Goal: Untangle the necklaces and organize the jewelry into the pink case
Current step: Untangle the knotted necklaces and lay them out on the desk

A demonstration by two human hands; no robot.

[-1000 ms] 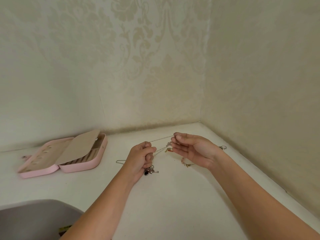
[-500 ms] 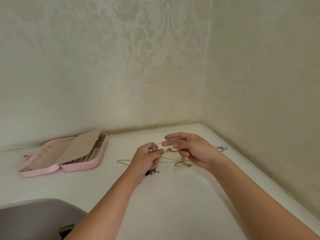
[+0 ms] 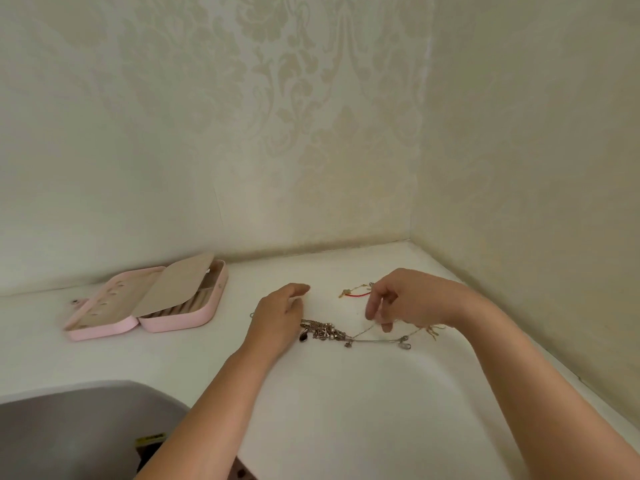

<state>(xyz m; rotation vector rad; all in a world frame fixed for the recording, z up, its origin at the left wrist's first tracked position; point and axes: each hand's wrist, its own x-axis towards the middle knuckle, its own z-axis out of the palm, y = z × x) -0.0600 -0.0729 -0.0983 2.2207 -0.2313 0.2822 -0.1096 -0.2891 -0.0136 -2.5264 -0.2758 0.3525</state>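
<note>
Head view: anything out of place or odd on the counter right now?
The necklaces lie knotted in a clump on the counter, and a red cord bracelet lies apart behind them. The pink case sits open, its beige flap tilted.

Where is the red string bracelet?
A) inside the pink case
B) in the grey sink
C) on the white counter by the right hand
C: the red string bracelet lies on the white counter beside the right hand, well outside the pink case.
</note>
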